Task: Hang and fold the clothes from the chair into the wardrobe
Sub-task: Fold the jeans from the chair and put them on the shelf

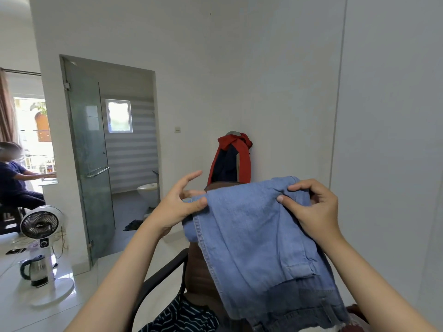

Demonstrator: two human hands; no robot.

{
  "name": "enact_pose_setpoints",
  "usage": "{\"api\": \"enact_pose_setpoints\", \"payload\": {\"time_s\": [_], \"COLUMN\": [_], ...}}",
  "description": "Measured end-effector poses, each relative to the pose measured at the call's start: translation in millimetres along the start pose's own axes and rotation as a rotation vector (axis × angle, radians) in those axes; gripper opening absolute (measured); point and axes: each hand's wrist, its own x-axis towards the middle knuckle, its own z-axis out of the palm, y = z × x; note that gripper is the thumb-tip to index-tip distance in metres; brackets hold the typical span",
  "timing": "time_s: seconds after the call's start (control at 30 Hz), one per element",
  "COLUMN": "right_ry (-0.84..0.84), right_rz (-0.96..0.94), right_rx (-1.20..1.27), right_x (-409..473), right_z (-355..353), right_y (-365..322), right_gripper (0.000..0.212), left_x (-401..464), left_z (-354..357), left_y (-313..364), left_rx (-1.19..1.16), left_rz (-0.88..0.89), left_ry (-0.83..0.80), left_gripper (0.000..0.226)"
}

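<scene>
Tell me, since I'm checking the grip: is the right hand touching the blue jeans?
Touching. The head view shows the right hand pinching the top edge of the blue jeans.

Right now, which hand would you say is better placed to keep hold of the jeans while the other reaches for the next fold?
Probably the right hand: its fingers are closed firmly on the top edge of the blue jeans. The left hand only pinches the corner with its thumb, fingers spread, so it looks freer to let go.
</scene>
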Motion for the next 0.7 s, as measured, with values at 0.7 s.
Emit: {"api": "enact_pose_setpoints", "payload": {"time_s": [0.7], "right_ry": [-0.293], "right_rz": [0.433], "right_rx": [0.081], "right_x": [-33.6], "right_z": [-19.4], "right_y": [14.6], "right_gripper": [0.039], "left_x": [-20.5], "left_z": [22.5], "left_y": [-19.4], "left_rx": [0.230], "left_rz": [0.059], "left_ry": [-0.139], "left_gripper": [0.041]}}
